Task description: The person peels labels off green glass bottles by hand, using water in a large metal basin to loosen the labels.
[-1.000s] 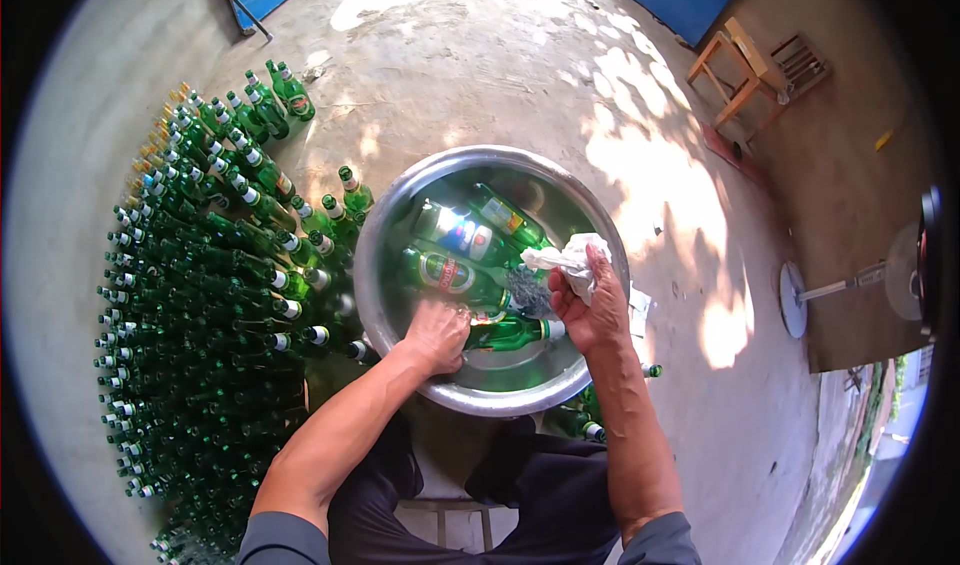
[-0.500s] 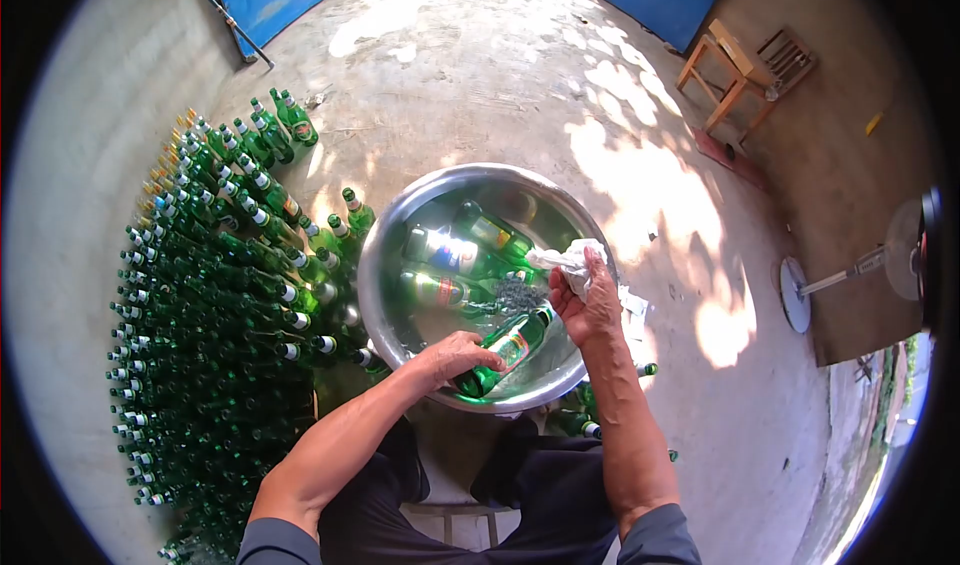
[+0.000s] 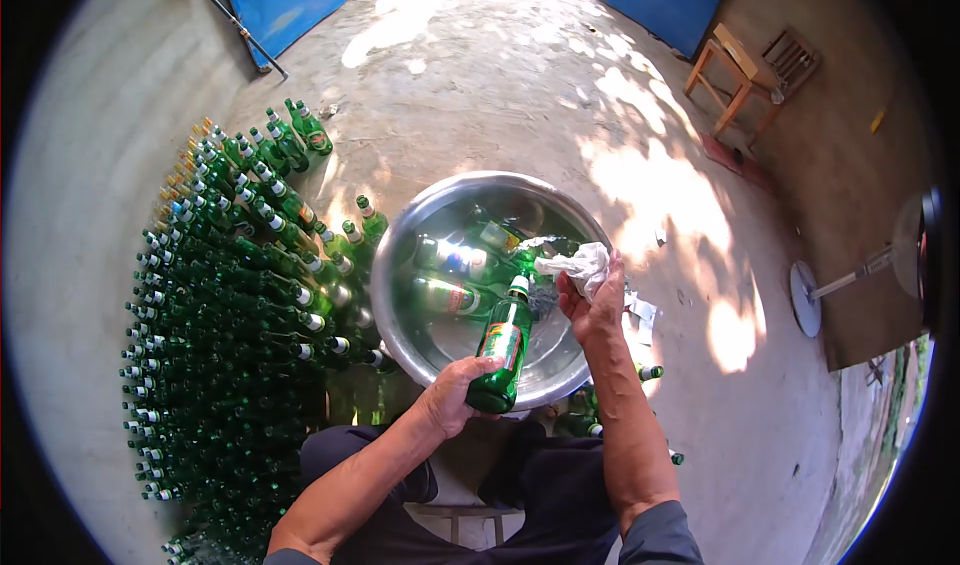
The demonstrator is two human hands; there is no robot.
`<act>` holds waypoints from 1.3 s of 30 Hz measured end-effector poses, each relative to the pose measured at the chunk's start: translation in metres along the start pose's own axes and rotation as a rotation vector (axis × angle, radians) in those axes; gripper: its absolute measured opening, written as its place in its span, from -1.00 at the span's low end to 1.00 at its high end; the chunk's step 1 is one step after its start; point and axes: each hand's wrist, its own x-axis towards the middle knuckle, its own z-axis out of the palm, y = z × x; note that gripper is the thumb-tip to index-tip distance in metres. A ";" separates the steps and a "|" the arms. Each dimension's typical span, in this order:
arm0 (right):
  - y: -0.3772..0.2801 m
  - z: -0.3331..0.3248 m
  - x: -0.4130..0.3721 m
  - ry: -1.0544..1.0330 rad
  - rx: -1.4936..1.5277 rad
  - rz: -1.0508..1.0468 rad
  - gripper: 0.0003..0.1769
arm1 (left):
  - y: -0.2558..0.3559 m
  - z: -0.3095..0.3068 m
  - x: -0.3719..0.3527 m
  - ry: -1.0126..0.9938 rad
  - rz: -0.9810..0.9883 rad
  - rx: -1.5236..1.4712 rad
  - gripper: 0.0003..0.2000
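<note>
A green bottle point(image 3: 504, 342) with a red and yellow label is in my left hand point(image 3: 461, 395), which grips its lower part over the near rim of a metal basin point(image 3: 398, 337). Its neck points away from me, over the water. My right hand point(image 3: 597, 308), at the basin's right side, holds a crumpled white cloth point(image 3: 585, 265). Several bottles lie in the water, among them a labelled one point(image 3: 449, 297) at the left. A dark scouring mesh is partly hidden behind the held bottle's neck.
Many green bottles point(image 3: 240, 335) stand close together left of the basin. A few more lie by its near right edge. A pedestal fan point(image 3: 806, 299) stands at the right, and a wooden chair point(image 3: 745, 80) is at the back right. Blue doors point(image 3: 285, 10) stand at the back.
My left hand has raised the bottle from the basin's near side and turned it more upright. The white cloth in my right hand has shifted slightly. The whole view has moved a little.
</note>
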 end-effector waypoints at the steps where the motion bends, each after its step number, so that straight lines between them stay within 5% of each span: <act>1: 0.002 -0.003 0.003 0.001 -0.002 -0.001 -0.37 | -0.001 0.000 -0.002 -0.017 0.010 -0.039 -0.59; 10: 0.011 -0.007 0.014 -0.031 -0.093 -0.044 -0.50 | 0.012 0.007 -0.007 -0.063 0.163 -0.159 -0.55; 13: 0.017 -0.002 0.011 0.043 -0.265 -0.029 -0.71 | 0.020 0.016 -0.011 -0.092 0.241 -0.189 -0.55; 26: 0.060 -0.022 0.035 -0.147 -0.698 -0.205 -0.69 | 0.022 0.030 -0.022 -0.153 0.205 -0.222 -0.55; 32: 0.074 -0.034 0.032 -0.521 -0.648 -0.220 -0.68 | 0.021 0.038 -0.028 -0.151 0.184 -0.189 -0.53; 34: 0.093 -0.053 0.028 -0.309 -0.371 0.036 -0.51 | 0.021 0.042 -0.030 -0.159 0.187 -0.213 -0.52; 36: 0.105 -0.078 0.040 -0.502 -0.537 0.000 -0.46 | 0.019 0.039 -0.029 -0.173 0.135 -0.236 -0.50; 37: 0.086 -0.041 -0.016 -0.561 -0.244 0.075 -0.48 | 0.020 0.041 -0.030 -0.188 0.167 -0.242 -0.48; 38: 0.103 -0.056 0.007 -0.561 -0.251 0.078 -0.48 | 0.021 0.043 -0.031 -0.202 0.200 -0.247 -0.47; 39: 0.130 -0.080 0.046 -0.543 -0.812 -0.379 -0.46 | 0.022 0.043 -0.031 -0.205 0.208 -0.253 -0.46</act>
